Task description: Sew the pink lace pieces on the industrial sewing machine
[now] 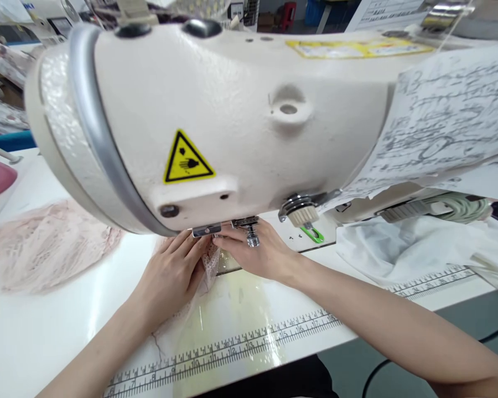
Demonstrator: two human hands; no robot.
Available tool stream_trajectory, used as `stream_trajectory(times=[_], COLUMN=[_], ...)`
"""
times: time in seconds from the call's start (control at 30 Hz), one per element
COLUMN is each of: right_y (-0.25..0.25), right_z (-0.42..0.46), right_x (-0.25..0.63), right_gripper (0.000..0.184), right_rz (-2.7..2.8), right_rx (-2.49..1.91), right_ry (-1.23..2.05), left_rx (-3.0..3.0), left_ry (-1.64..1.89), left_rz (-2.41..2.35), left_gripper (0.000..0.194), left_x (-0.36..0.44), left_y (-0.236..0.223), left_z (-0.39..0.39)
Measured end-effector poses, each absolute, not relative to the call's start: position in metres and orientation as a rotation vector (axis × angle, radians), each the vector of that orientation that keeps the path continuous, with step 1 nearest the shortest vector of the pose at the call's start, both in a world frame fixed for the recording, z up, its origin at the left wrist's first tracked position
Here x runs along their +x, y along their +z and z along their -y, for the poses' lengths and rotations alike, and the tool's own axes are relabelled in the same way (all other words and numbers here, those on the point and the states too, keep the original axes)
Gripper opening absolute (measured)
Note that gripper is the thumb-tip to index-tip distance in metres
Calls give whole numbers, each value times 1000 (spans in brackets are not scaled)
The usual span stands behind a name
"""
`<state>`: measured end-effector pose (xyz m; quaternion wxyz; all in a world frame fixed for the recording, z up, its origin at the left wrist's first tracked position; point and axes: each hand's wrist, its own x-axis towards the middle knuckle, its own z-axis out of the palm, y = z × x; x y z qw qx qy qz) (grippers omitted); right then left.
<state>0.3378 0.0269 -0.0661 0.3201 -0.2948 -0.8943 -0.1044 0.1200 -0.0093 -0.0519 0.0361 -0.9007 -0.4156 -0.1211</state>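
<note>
Pale pink lace fabric (211,264) lies under the head of a white sewing machine (240,121) and trails toward the table's front edge. My left hand (172,271) rests on the lace, palm down, with its fingers stretched forward and their tips partly behind the machine head. From the other side, my right hand (259,251) reaches in below the machine, its fingertips closed on the lace edge close to my left fingers. A metal thread guide and tension screw (252,237) hide part of the right fingers. The needle and presser foot are out of sight.
More pink lace (50,249) is spread on the left. A ruler strip (232,351) runs along the table's front. White cloth (398,249) and a green thread snipper (313,235) lie on the right. A handwritten paper (440,121) hangs on the machine.
</note>
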Motion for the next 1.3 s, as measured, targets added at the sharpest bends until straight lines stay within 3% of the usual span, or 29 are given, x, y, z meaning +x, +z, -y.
stream_trajectory(times=[0.2,0.4,0.53,0.7,0.87,1.1,1.2,1.3], right_y=[-70,-59,-55,-64,-70,-57,-55,-54], right_z=[-28,-21,-19,-22,-23,-20,-17,-14], right_x=[337,340,340,338,337,343,341,337], right_gripper=[22,31,29,29,18,18,19,17], right_rz=[2323,2474,2515,2509,2477,2450,2445,2377], right_rx=[-742,-701,-662,-538,-457,-490,-541,-654], right_ry=[-259,-123,-52,92,144,-108,-167,-173], left_rx=[-2717,-2649,-2664,-2536,-2612,-2721,-2627,-2584], left_ry=[-338,-312,-252,-253,-381,-200,-248,-332], left_rz=[1213,1065,956,1035,1455,828,777,767], left_gripper=[48,40,53,28,22,14,30,33], left_x=[124,112,81,75,94,112,119,121], left_y=[-48,-13,-10,-17,7,5,-4,-9], left_z=[11,38,76,104,79,18,9,10])
